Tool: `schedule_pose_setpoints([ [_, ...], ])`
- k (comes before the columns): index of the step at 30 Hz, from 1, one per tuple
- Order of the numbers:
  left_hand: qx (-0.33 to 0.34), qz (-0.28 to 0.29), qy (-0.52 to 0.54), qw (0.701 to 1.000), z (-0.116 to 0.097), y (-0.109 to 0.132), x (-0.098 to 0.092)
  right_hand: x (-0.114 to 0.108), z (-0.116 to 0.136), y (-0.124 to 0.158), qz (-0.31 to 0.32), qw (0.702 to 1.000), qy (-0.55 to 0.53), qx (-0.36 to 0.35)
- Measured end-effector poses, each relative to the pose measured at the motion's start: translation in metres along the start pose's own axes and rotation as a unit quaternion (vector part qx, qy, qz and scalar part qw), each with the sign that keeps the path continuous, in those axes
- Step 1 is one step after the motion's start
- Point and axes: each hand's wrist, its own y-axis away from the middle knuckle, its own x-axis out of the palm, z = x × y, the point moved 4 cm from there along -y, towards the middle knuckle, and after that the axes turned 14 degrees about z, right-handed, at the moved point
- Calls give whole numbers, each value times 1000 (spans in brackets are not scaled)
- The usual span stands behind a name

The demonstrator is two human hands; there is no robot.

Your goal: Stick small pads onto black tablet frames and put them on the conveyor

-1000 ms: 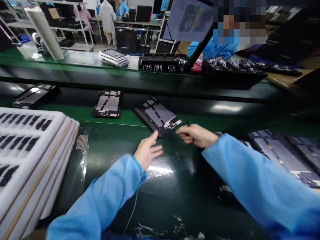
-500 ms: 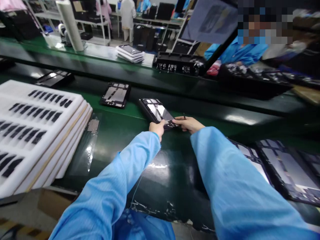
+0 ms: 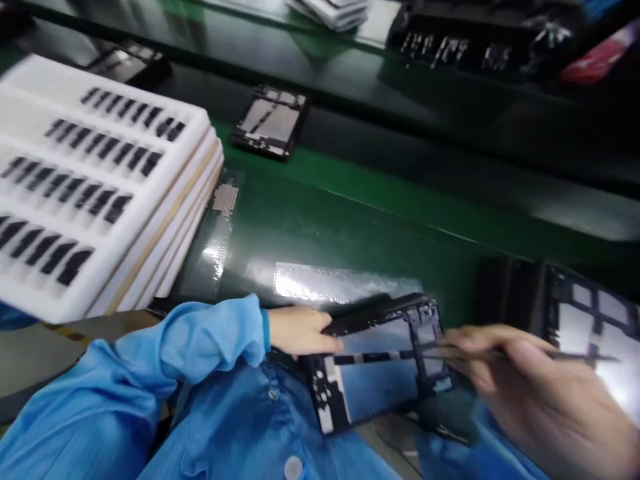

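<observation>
My left hand point(image 3: 300, 331) grips the left edge of a black device frame with grey inner panels point(image 3: 380, 363), held tilted over the near table edge in front of my blue coat. My right hand point(image 3: 530, 390), blurred by motion, pinches a thin dark tool point(image 3: 500, 355) that lies across the frame's upper right part. Both sleeves are light blue.
A stack of white foam trays with rows of small black parts point(image 3: 95, 180) fills the left. Another frame point(image 3: 270, 121) lies on the green belt point(image 3: 350, 220) beyond. More frames point(image 3: 590, 320) sit at the right. Clear film strips point(image 3: 320, 283) lie on the table.
The frame came off the belt and toward my body, held by my left hand. My right hand followed with the tool. The camera tilted down.
</observation>
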Motion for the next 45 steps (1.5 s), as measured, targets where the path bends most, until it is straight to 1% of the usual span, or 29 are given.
schedule_pose_setpoints([
  [1, 7, -38, -55, 998, 0, 5, -13, 18, -1, -9, 21, 1000, -5, -1],
  [2, 18, -84, -105, 991, -1, 10, -31, 39, -1, -21, 67, 998, -14, -3],
  [4, 41, -184, -180, 965, -3, 20, -77, 83, 1, -53, 180, 983, -41, -8],
  [5, 48, -218, -204, 953, -2, 23, -102, 102, 2, -69, 223, 973, -45, -23],
  [6, 54, -229, -223, 946, 2, 23, -124, 118, 3, -85, 251, 966, -32, -53],
  [7, 57, -228, -234, 943, 8, 21, -143, 132, 2, -100, 268, 960, -5, -84],
  [8, 60, -217, -239, 944, 16, 18, -158, 143, -1, -113, 275, 955, 26, -111],
  [9, 66, -204, -244, 946, 24, 13, -169, 152, -6, -123, 280, 950, 54, -126],
  [10, 75, -191, -252, 946, 32, 9, -174, 158, -12, -130, 285, 947, 76, -129],
  [12, 98, -174, -277, 940, 43, 2, -176, 165, -24, -137, 299, 942, 100, -118],
  [15, 111, -165, -307, 931, 47, -3, -169, 167, -31, -135, 316, 932, 129, -125],
  [18, 98, -155, -309, 933, 45, -3, -166, 165, -29, -132, 316, 931, 134, -127],
  [22, 86, -158, -305, 935, 42, -3, -166, 166, -27, -133, 320, 933, 123, -114],
  [27, 55, -154, -346, 924, 38, -3, -162, 164, -28, -132, 320, 935, 118, -99],
  [32, 27, -155, -364, 918, 34, -4, -160, 168, -22, -137, 340, 917, 166, -125],
  [33, 21, -161, -362, 918, 35, -5, -160, 168, -21, -139, 348, 915, 163, -121],
  [35, 26, -170, -369, 913, 37, -6, -161, 163, -19, -139, 350, 924, 121, -101],
  [37, 46, -166, -379, 909, 41, -7, -162, 148, -18, -127, 316, 943, 46, -89],
  [39, 70, -160, -375, 910, 44, -7, -164, 127, -21, -98, 246, 964, -8, -104],
  [41, 82, -161, -360, 915, 46, -5, -167, 109, -31, -57, 167, 978, -5, -125],
  [42, 82, -162, -355, 917, 46, -5, -168, 103, -38, -36, 133, 983, 12, -126],
  [44, 70, -161, -363, 915, 45, -4, -169, 100, -55, 0, 78, 988, 28, -129],
  [45, 58, -162, -370, 913, 44, -4, -169, 101, -61, 12, 58, 988, 30, -141],
])
